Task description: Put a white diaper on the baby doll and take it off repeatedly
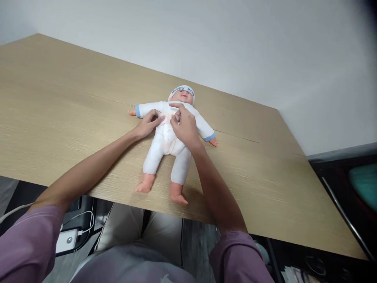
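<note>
A baby doll (180, 158) lies on its back on the table, arms spread and feet toward me. It wears a white suit with blue cuffs and a white cap (173, 91) with blue lettering. A white diaper (168, 135) with thin yellowish lines is round its hips and belly. At the left side of its waist, my left hand (148, 125) closes thumb and fingers on the diaper's upper edge. My right hand (186, 125) lies over the belly's other side, index finger stretched across the chest, thumb and remaining fingers pinched at the diaper's edge. The pinched part is mostly hidden.
The wooden table (73, 114) stands against a pale wall (206, 43). Below its front edge at left, a white charger-like box (66, 241) with a cable (90, 220) rests on a dark surface. Papers (294, 274) and dark items lie low at right.
</note>
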`<state>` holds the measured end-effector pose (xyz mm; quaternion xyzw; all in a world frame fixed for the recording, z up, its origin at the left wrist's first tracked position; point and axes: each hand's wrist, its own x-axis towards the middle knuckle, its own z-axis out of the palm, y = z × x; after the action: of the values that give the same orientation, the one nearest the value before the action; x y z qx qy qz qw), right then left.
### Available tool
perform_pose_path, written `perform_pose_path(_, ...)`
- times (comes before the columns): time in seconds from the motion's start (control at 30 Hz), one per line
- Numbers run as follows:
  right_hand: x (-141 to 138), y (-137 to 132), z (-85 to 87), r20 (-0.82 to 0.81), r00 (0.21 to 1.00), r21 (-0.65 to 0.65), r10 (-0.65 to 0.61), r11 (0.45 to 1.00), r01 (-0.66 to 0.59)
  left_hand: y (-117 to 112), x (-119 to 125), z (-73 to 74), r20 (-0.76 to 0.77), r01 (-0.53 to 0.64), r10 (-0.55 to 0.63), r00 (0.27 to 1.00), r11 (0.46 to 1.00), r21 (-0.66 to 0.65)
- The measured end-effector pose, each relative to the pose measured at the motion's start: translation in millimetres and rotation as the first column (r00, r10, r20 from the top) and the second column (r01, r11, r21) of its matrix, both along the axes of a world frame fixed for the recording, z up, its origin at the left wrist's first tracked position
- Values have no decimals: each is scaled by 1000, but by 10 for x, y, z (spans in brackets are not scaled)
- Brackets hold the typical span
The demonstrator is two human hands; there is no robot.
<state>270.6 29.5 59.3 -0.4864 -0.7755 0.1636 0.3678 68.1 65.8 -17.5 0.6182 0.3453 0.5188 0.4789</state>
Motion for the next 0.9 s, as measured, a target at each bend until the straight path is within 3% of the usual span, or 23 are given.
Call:
perform_pose_path(0.07, 8, 24, 1, -24, 1000, 35, -18, 999, 19, -36, 13, 34, -36, -41, 41, 999, 999, 9)
perform_pose_path(0.13, 8, -7, 25, -48, 997, 67, -55, 996, 58, -149, 38, 132, -90, -193, 196, 976, 980, 41)
perform_pose_path(0.2, 6, -131, 70, -80, 990, 98, -112, 988, 120, -361, 74, 304, -134, -368, 382, 914, 922, 117)
perform_pose_path(0.27, 15, -363, 124, -110, 982, 125, -153, 978, 167, -666, 118, 519, -167, -442, 477, 863, 873, 208)
perform_pose_path(0.33, 50, -686, 162, -135, 980, 134, -146, 977, 164, -1017, 154, 709, -237, -402, 471, 850, 870, 285)
perform_pose_path(0.4, 120, -1042, 158, -156, 985, 97, -75, 991, 91, -1340, 162, 805, -367, -277, 396, 842, 900, 336)
perform_pose_path(0.5, 284, -1474, 44, -149, 984, -46, 98, 993, -106, -1633, 97, 733, -615, 19, 192, 764, 948, 319)
perform_pose_path(0.6, 466, -1630, -149, -59, 982, -136, 182, 973, -189, -1654, -21, 544, -740, 150, 105, 665, 951, 270)
perform_pose_path(0.7, 570, -1546, -300, 25, 998, -86, 57, 995, -54, -1522, -95, 433, -709, 69, 142, 690, 963, 260)
perform_pose_path(0.8, 530, -1404, -358, 90, 994, -57, -68, 996, 73, -1373, -75, 439, -660, -18, 152, 736, 978, 206)
perform_pose_path(0.9, 400, -1314, -377, 214, 969, -16, -125, 991, 132, -1258, -14, 470, -685, -22, 160, 711, 978, 206)
